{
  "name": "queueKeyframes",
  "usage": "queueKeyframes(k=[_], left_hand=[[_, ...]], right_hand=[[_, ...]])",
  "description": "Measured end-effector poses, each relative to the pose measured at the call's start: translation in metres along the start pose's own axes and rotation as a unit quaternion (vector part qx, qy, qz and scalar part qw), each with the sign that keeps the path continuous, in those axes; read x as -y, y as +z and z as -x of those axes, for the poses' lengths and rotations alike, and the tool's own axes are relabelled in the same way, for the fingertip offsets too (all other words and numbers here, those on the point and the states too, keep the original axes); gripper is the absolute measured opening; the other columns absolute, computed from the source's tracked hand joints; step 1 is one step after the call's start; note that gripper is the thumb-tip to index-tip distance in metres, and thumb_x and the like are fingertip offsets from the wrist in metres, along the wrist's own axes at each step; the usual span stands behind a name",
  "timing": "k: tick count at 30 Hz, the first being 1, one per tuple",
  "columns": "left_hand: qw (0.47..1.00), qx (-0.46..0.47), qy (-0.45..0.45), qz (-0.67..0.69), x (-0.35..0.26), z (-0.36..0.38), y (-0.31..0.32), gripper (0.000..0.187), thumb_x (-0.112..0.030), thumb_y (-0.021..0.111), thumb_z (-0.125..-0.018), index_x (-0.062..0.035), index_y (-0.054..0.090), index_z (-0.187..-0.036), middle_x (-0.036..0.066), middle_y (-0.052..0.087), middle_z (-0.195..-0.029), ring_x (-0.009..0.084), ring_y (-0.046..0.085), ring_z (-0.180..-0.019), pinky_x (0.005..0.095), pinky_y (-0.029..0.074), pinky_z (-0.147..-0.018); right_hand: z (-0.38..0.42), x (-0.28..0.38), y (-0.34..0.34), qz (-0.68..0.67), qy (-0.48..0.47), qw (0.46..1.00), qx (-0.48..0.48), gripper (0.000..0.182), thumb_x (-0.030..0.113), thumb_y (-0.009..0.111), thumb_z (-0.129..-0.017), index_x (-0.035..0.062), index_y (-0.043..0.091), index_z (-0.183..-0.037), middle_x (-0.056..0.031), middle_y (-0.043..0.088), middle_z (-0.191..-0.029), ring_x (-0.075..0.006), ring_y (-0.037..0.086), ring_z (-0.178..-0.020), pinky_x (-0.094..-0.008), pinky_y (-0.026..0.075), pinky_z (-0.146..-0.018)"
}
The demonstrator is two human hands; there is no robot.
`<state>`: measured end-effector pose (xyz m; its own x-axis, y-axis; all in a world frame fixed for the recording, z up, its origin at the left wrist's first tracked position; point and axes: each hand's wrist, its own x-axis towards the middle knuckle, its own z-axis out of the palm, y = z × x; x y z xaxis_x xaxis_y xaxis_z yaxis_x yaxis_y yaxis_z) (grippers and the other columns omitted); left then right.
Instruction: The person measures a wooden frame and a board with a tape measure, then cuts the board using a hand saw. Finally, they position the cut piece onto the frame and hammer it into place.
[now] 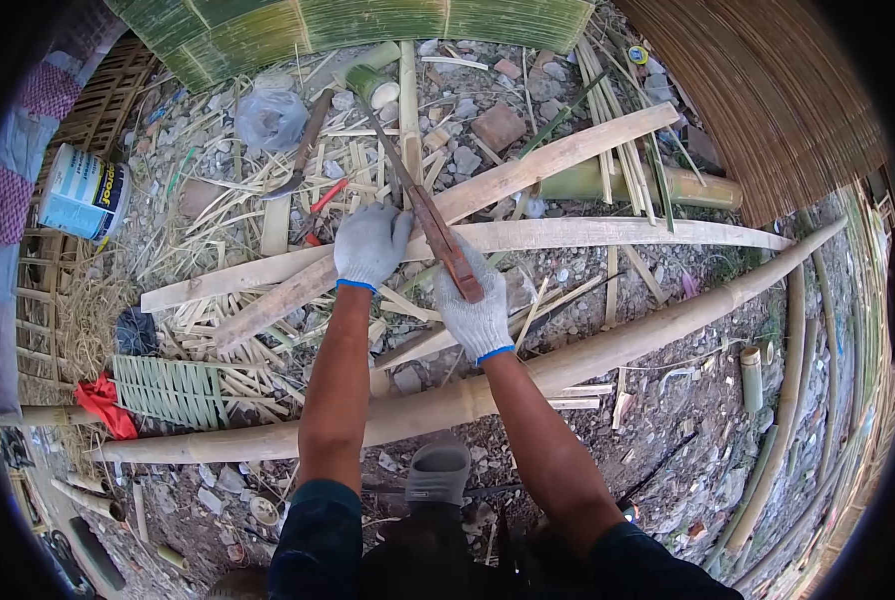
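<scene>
My right hand (473, 300), in a white knit glove with a blue cuff, is closed around the reddish-brown wooden handle of a machete (423, 205). Its long dark blade points up and away to the left, crossing over a split bamboo slat (558, 160). My left hand (370, 245), gloved the same way, grips that slat just left of the machete; its fingertips are partly hidden. Beneath it a second pale slat (588, 233) runs across. Beyond my left hand lie a red-handled tool (329, 195) and a curved knife (308, 140) with a wooden handle.
A long bamboo pole (608, 355) lies across the ground before my feet. Bamboo splints and rubble cover the ground. A white bucket (85, 193) stands left, above a woven bamboo piece (168, 390) and red cloth (106, 405). Green bamboo matting (368, 25) borders the far side.
</scene>
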<state>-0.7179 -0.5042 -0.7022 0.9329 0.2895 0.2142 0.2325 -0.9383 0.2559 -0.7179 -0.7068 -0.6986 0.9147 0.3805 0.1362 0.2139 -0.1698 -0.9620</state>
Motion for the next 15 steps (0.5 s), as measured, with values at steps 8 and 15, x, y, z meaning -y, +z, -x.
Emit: queueKeyframes(k=[8, 15], left_hand=[[0.998, 0.06, -0.014, 0.031, 0.007, -0.007, -0.001, 0.043, -0.04, 0.048, -0.107, -0.0067, 0.074, -0.099, 0.02, 0.073, -0.097, 0.0423, 0.071, -0.095, 0.0562, 0.056, -0.086], [0.992, 0.109, -0.05, 0.046, 0.004, -0.016, -0.007, 0.049, -0.045, 0.047, -0.107, -0.0074, 0.077, -0.098, 0.02, 0.077, -0.105, 0.0418, 0.073, -0.101, 0.0553, 0.057, -0.09]], right_hand=[[0.005, 0.006, -0.016, 0.014, -0.009, 1.0, 0.019, 0.054, 0.009, 0.071, -0.093, 0.0011, 0.061, -0.145, -0.021, 0.076, -0.119, -0.0345, 0.076, -0.107, -0.0402, 0.059, -0.093], [0.092, 0.045, -0.058, 0.106, 0.002, 0.994, 0.034, 0.063, 0.008, 0.072, -0.09, 0.0013, 0.055, -0.151, -0.0227, 0.075, -0.115, -0.0386, 0.077, -0.092, -0.0426, 0.061, -0.079]])
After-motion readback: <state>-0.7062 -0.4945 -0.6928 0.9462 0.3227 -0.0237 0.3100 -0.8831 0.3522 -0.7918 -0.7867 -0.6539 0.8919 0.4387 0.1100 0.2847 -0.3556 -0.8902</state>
